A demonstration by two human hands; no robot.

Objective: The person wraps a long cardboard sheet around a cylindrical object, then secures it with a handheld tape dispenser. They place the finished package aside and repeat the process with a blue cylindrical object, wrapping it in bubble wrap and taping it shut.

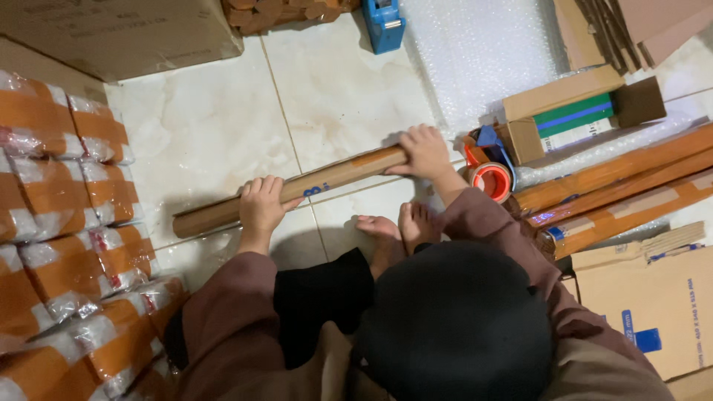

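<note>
Left of the left hand, wrapped orange parcels [59, 223] are stacked in rows. Beyond the hands, a large cardboard box [126, 33] and a blue tape dispenser [385, 22] sit on the tile floor [215, 119]. Just right of the right hand lies a red tape roll [492, 180]. Farther right lie bubble wrap [475, 52], an open carton [572, 111] and long wrapped bundles [616, 193].

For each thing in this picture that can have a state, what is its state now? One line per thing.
Long cardboard roll: lying on the tiled floor, held near both ends.
Left hand: closed in a grip over the roll.
Right hand: pressing on the roll's other end.
Red tape dispenser: resting on the floor, untouched.
Small carton: open.
Wrapped orange packs: stacked, sealed.
</note>
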